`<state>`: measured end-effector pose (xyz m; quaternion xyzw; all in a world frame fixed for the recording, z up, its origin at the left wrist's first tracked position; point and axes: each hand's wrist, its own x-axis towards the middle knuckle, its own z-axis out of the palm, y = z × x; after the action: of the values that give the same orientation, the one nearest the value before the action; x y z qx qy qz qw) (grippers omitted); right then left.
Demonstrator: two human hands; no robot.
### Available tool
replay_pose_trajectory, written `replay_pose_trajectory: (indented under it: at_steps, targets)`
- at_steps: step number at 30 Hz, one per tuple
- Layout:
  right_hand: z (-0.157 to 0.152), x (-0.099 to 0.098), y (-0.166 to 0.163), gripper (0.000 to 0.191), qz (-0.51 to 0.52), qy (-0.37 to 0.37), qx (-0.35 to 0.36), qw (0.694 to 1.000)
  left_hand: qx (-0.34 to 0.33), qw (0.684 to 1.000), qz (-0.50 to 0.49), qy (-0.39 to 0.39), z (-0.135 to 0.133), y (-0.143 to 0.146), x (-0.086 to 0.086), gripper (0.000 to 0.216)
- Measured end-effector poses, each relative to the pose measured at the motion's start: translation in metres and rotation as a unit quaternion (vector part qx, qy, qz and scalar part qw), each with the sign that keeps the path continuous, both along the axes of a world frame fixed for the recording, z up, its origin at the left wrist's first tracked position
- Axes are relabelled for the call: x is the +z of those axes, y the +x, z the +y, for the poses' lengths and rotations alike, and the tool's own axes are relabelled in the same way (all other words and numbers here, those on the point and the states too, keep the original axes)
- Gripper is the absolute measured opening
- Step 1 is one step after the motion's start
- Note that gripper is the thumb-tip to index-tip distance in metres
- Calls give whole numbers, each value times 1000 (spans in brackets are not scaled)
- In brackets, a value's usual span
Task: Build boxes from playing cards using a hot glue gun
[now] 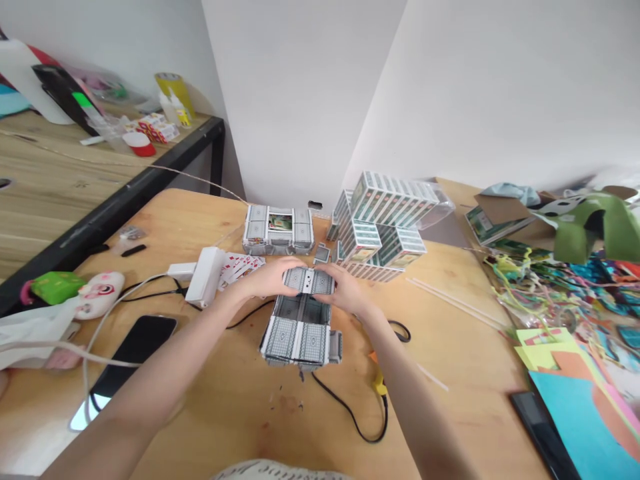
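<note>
My left hand (270, 279) and my right hand (345, 290) meet over the middle of the wooden table (240, 413). Together they pinch a small folded block of playing cards (309, 281) from either end. It is held at the far end of a larger open box made of folded cards (300, 333), which rests on the table just below the hands. Both hands have their fingers curled around the block.
A second card box (278, 230) and a big stacked card structure (383, 223) stand further back. Loose cards (239, 267), a white charger (205, 275), a phone (127, 353) and cables (360, 413) lie left and front. Coloured paper (575, 373) covers the right.
</note>
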<state>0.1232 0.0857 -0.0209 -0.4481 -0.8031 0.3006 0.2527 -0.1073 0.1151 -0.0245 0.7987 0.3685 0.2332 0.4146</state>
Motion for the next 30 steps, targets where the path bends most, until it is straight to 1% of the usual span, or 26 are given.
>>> replay_pose_trajectory:
  at_steps: [2,4,7,10,13,16,20,25,27,30]
  targets:
    - [2,-1,-1,55,4,-4,0,1000,2,1000,-10,-11,1,2,1,55]
    - [3,-2,-2,55,5,-7,-2,1000,20,999,-23,-30,0,3,1,55]
    - [1,3,-3,57,-26,-1,5,1000,39,999,-19,-30,-5,3,4,57]
    - [-4,17,-3,57,-78,5,-1,997,46,999,25,1,-12,2,14,57]
    - [-8,32,-4,52,-129,3,-22,991,75,993,77,40,-19,-1,26,57]
    - [-7,39,-6,48,-184,4,-23,983,82,985,134,64,-24,-3,32,53]
    - [0,40,-13,46,-241,11,-20,970,85,974,190,83,-26,0,33,51]
    - [8,44,-20,45,-286,13,-19,958,117,972,194,70,-21,9,33,47]
    - [11,45,-19,46,-283,6,-18,959,120,974,185,58,-19,9,30,48]
    - [16,42,-14,49,-250,1,-3,968,124,981,148,33,-17,6,24,53]
